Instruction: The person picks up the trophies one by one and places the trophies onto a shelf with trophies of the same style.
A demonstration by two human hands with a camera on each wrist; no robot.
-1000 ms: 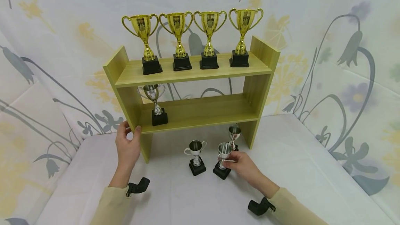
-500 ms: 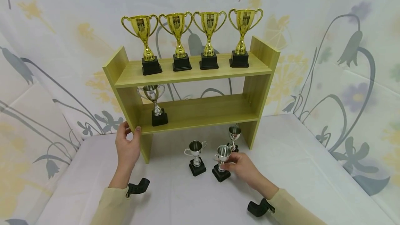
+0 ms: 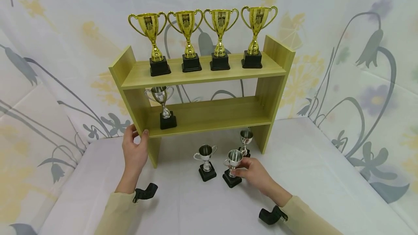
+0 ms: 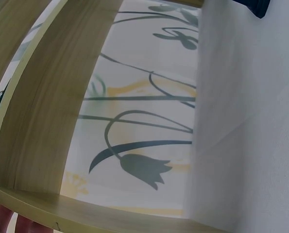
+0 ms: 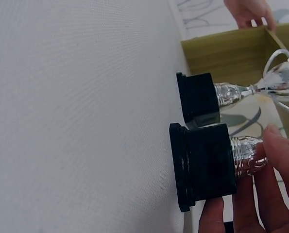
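My right hand (image 3: pixel 254 173) pinches a small silver trophy (image 3: pixel 234 159) by its stem, thumb on the near side. Its black base (image 5: pixel 202 165) is at or just over the white cloth; I cannot tell whether it touches. To its left a matching silver trophy (image 3: pixel 205 153) stands upright, and a third silver trophy (image 3: pixel 245 139) is partly hidden behind the held one. My left hand (image 3: pixel 134 151) grips the left side panel of the wooden shelf (image 3: pixel 209 117), thumb on the front edge. In the left wrist view only some fingertips (image 4: pixel 25 225) show.
Several gold trophies (image 3: pixel 220 21) stand in a row on the top board. A larger silver trophy (image 3: pixel 161 97) occupies the left end of the middle board. White cloth (image 3: pixel 189 209) covers the table, and a flower-printed backdrop (image 3: pixel 359 82) surrounds it.
The trophy in my right hand has turned slightly, so its left handle now shows, and shifted only a little. The head view has tilted slightly. My left hand keeps its grip on the shelf.
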